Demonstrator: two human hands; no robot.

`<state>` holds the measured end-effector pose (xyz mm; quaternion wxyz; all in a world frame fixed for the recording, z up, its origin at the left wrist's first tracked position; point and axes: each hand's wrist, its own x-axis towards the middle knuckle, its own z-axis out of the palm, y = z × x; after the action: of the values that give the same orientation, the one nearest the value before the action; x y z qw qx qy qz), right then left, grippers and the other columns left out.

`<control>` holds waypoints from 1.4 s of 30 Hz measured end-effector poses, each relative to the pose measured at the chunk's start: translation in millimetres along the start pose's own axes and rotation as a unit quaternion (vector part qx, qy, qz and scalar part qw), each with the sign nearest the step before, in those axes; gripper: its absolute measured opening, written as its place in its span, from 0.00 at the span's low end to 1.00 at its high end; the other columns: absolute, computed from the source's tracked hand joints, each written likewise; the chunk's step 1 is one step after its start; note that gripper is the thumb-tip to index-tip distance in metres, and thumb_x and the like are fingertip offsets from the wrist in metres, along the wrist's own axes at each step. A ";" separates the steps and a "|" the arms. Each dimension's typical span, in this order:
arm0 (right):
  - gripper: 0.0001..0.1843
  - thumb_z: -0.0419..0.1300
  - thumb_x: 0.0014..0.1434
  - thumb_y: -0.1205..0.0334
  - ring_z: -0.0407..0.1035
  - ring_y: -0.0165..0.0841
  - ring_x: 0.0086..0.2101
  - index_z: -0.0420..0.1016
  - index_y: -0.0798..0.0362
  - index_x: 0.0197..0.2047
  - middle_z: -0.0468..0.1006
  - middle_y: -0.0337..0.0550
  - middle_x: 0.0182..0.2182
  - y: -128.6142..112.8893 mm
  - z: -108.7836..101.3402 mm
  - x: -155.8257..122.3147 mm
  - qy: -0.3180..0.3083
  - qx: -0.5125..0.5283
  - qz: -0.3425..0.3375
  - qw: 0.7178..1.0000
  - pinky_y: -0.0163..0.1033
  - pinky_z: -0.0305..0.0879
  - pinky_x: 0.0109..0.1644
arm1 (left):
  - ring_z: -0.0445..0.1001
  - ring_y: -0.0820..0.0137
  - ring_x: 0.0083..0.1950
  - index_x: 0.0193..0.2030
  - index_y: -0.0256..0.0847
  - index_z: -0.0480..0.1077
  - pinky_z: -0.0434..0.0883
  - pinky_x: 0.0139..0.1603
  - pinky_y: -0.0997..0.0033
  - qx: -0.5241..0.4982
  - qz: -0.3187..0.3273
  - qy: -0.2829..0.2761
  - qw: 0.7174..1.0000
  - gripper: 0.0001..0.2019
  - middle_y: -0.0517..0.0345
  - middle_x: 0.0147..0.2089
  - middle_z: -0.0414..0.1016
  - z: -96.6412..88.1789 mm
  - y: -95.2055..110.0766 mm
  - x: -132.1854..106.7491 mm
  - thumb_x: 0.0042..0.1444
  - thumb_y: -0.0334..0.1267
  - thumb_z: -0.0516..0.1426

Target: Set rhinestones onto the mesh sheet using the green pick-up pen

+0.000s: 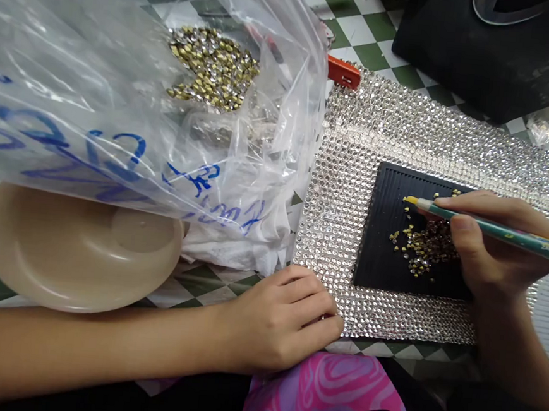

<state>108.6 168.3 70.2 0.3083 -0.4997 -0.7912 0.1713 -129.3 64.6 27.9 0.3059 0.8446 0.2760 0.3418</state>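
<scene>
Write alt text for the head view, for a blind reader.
A right hand holds a green, yellow-tipped pencil-like tool at a black ridged tray of loose rhinestones, set on a rhinestone-covered sheet. The left hand rests at the sheet's near-left corner; farther left are a beige bowl and a clear plastic bag with blue writing.

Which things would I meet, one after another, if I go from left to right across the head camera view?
Beige bowl, left hand, black ridged tray, right hand holding a green pencil-like tool with a yellow tip.
</scene>
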 end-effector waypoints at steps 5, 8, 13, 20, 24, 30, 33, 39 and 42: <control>0.13 0.59 0.47 0.71 0.71 0.28 0.28 0.76 0.45 0.36 0.77 0.34 0.27 -2.7 5.4 -1.0 0.028 0.031 -0.002 0.999 0.36 0.62 0.27 | 0.65 0.69 0.36 0.38 0.31 0.71 0.63 0.39 0.65 -0.003 0.002 0.000 1.000 0.11 0.54 0.33 0.70 0.1 -1.6 -1.2 0.61 0.28 0.48; 0.13 0.58 0.46 0.72 0.70 0.30 0.26 0.76 0.46 0.34 0.75 0.35 0.24 -3.4 5.9 -0.8 0.054 0.063 -0.009 0.996 0.38 0.62 0.26 | 0.65 0.70 0.36 0.38 0.32 0.71 0.63 0.39 0.65 0.005 0.003 0.002 1.000 0.11 0.54 0.33 0.70 -0.5 -0.9 -0.7 0.61 0.28 0.48; 0.16 0.57 0.46 0.75 0.70 0.30 0.27 0.75 0.46 0.34 0.74 0.35 0.25 -1.8 -1.3 0.0 -0.010 0.038 -0.010 0.999 0.38 0.62 0.26 | 0.65 0.70 0.36 0.38 0.32 0.71 0.63 0.39 0.65 0.007 -0.002 0.001 1.000 0.11 0.55 0.33 0.71 -0.2 0.6 -0.4 0.60 0.27 0.48; 0.18 0.57 0.47 0.76 0.70 0.29 0.27 0.75 0.44 0.37 0.73 0.34 0.24 -4.6 -0.9 1.0 -0.029 0.033 -0.021 0.999 0.38 0.63 0.26 | 0.65 0.70 0.36 0.38 0.32 0.71 0.63 0.39 0.65 0.006 -0.003 -0.001 1.000 0.11 0.55 0.33 0.70 0.8 0.6 0.0 0.60 0.27 0.48; 0.18 0.58 0.47 0.75 0.70 0.30 0.28 0.76 0.43 0.37 0.75 0.34 0.25 -3.8 1.9 -1.5 -0.024 0.053 -0.013 0.998 0.40 0.63 0.27 | 0.65 0.70 0.36 0.38 0.32 0.71 0.63 0.39 0.65 0.002 0.000 -0.002 1.000 0.11 0.55 0.33 0.70 0.9 0.2 -1.4 0.61 0.27 0.47; 0.22 0.57 0.47 0.76 0.71 0.32 0.29 0.75 0.40 0.39 0.75 0.34 0.25 -6.3 1.5 -0.1 -0.028 0.067 -0.005 0.997 0.41 0.63 0.27 | 0.65 0.70 0.36 0.38 0.31 0.71 0.63 0.40 0.64 0.001 0.003 -0.002 1.000 0.11 0.54 0.34 0.70 1.3 -1.3 -0.5 0.61 0.27 0.47; 0.22 0.57 0.47 0.76 0.71 0.32 0.28 0.75 0.39 0.38 0.74 0.34 0.24 -7.3 0.5 0.6 -0.021 0.056 -0.003 0.998 0.41 0.62 0.26 | 0.65 0.70 0.36 0.38 0.31 0.71 0.63 0.40 0.64 0.003 0.002 -0.003 1.000 0.11 0.54 0.33 0.70 1.3 -1.5 -0.1 0.60 0.27 0.47; 0.23 0.58 0.47 0.75 0.71 0.32 0.28 0.75 0.37 0.40 0.74 0.34 0.25 -7.2 -1.0 0.2 -0.022 0.043 -0.003 0.999 0.41 0.62 0.26 | 0.65 0.70 0.36 0.38 0.31 0.71 0.63 0.39 0.65 0.005 0.000 -0.001 1.000 0.10 0.55 0.33 0.70 1.5 -0.3 0.4 0.60 0.27 0.48; 0.21 0.58 0.48 0.74 0.71 0.29 0.28 0.75 0.38 0.40 0.76 0.34 0.28 -8.5 -5.0 4.1 -0.001 0.027 -0.013 1.000 0.41 0.63 0.26 | 0.65 0.70 0.36 0.38 0.32 0.71 0.63 0.39 0.65 0.004 0.002 0.001 1.000 0.11 0.55 0.33 0.70 1.4 0.1 0.0 0.60 0.27 0.48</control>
<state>104.9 168.0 80.2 0.3233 -0.4808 -0.7927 0.1894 -128.3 64.1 27.1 0.3015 0.8461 0.2765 0.3418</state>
